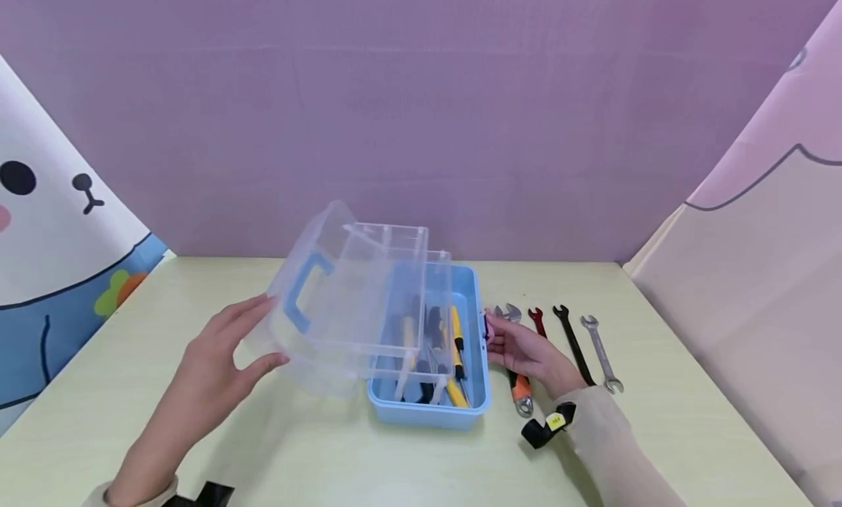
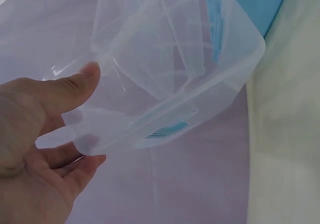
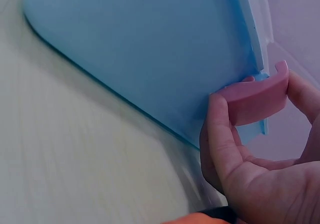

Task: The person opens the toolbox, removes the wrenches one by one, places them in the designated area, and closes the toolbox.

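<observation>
A light blue toolbox (image 1: pixel 427 417) stands on the table, its clear lid (image 1: pixel 329 310) swung up toward the left. Clear trays (image 1: pixel 401 237) are raised with it, above the box. My left hand (image 1: pixel 210 372) holds the lid's edge between thumb and fingers, as the left wrist view shows. On the box's right side, my right hand (image 1: pixel 522 350) pinches a pink latch (image 3: pixel 257 98) between thumb and fingers. Inside the box lie several tools with yellow and black handles (image 1: pixel 457 332), partly seen through the clear plastic.
Right of the box lie an adjustable wrench with an orange and black handle (image 1: pixel 522 390), a red wrench (image 1: pixel 536 318) partly behind my right hand, a black wrench (image 1: pixel 574 342) and a silver wrench (image 1: pixel 601 353). A purple backdrop (image 1: pixel 421 127) rises behind the table (image 1: pixel 316 456).
</observation>
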`<state>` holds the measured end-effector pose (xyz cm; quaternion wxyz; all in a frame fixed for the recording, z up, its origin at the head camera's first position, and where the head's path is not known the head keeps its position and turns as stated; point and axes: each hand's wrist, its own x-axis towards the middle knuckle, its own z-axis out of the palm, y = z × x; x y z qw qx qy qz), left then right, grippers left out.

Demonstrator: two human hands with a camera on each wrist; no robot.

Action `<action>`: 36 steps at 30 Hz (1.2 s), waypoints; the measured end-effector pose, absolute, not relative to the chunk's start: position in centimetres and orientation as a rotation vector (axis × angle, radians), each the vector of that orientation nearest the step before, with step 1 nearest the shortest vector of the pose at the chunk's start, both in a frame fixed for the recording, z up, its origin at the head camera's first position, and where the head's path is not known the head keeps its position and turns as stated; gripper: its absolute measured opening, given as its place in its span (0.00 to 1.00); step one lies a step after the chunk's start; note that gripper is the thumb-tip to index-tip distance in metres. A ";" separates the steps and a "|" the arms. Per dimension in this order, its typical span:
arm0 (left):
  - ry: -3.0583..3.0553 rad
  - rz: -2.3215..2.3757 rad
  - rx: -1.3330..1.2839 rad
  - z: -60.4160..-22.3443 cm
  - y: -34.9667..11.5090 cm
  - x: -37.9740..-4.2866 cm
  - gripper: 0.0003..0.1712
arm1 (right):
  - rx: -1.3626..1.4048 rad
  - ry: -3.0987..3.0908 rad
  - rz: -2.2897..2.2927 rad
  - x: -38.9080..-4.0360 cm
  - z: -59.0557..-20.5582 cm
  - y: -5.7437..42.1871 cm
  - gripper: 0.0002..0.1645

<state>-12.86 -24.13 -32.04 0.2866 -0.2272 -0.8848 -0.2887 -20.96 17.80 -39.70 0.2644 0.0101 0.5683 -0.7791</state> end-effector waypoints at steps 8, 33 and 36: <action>-2.348 -0.717 -0.683 -30.2 -21.6 -12.5 0.43 | 0.036 1.558 -2.101 -20.9 -40.0 17.7 0.15; -2.264 -0.661 -1.000 -29.3 -15.7 -12.8 0.39 | -0.004 1.530 -2.118 -21.0 -39.9 17.4 0.14; -2.298 -0.696 -1.004 -29.6 -15.2 -12.7 0.39 | 0.014 1.541 -2.115 -21.0 -39.9 17.4 0.13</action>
